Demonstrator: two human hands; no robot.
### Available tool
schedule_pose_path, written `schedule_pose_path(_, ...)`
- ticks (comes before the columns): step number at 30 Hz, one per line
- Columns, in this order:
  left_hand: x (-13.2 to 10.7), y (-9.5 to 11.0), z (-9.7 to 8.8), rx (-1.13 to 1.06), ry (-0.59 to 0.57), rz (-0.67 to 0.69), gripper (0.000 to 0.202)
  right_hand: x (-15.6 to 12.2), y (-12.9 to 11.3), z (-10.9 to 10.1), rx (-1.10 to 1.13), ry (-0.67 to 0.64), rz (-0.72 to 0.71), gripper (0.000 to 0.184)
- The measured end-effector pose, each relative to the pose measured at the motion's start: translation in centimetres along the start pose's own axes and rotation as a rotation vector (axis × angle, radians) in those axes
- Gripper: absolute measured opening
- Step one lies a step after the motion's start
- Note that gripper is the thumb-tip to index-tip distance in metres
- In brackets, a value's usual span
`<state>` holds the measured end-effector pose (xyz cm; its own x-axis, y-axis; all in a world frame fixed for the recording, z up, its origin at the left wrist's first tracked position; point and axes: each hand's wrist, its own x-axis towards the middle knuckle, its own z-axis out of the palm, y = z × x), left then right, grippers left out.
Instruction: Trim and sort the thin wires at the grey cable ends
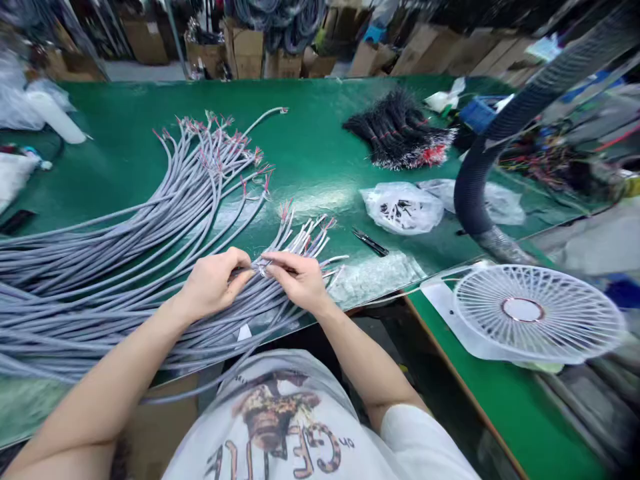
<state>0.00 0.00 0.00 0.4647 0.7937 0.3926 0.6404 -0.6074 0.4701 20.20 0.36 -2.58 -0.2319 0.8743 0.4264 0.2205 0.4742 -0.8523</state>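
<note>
Cables [115, 260], seemingly under left hand [215, 283], right hand [295, 280]

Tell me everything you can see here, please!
grey cables: many, grey, red-tipped, across the bench
workbench: one, green, middle of view
black wires: one bundle, black, far side
plastic bags: two, clear, right of middle
pliers: one, black, beside the bags
fan: one, white, lower right
ribbed hose: one, dark grey, right
cardboard boxes: many, brown, behind the bench
left hand: one, bare, on the cables
right hand: one, bare, on the cables
</note>
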Motion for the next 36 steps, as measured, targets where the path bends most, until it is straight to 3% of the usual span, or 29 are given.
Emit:
schedule_pose_path(5, -0.1, 0.4, -0.5, -0.131, -0.030, -0.058, 0.009, -0.3, -0.9, -0.7, -0.085, -0.105, -0.146, 0.024)
schedule_pose_path(10, 0.2, 0.5, -0.4, -0.183, -0.049, -0.121, 0.012, -0.2, -1.0, -0.2, -0.077, -0.038, -0.090, 0.027)
schedule_pose_path(15, 0.2, -0.2, 0.0, -0.239, -0.092, -0.162, 0.016, -0.7, -2.4, -0.3, -0.093, -0.091, -0.284, 0.025)
schedule_pose_path(21, 0.1, 0.2, 0.1, -0.140, -0.068, -0.103, 0.010, -0.9, -2.0, -1.4, 0.012, -0.009, 0.013, 0.021)
schedule_pose_path(26, 0.3, 0.5, 0.2, -0.153, -0.066, 0.010, 0.018, -1.0, -1.8, -1.5, 0.097, -0.006, 0.119, 0.010)
schedule_pose_path(30, 0.3, 0.4, 0.4, -0.138, -0.034, 0.069, 0.023, -1.0, -1.8, -1.5, 0.100, -0.007, 0.128, 0.007)
schedule_pose_path(36, 0.1, -0.2, 1.2, -0.084, 0.061, 0.189, 0.035, -1.3, -2.3, -0.9, -0.050, -0.035, -0.042, 0.008)
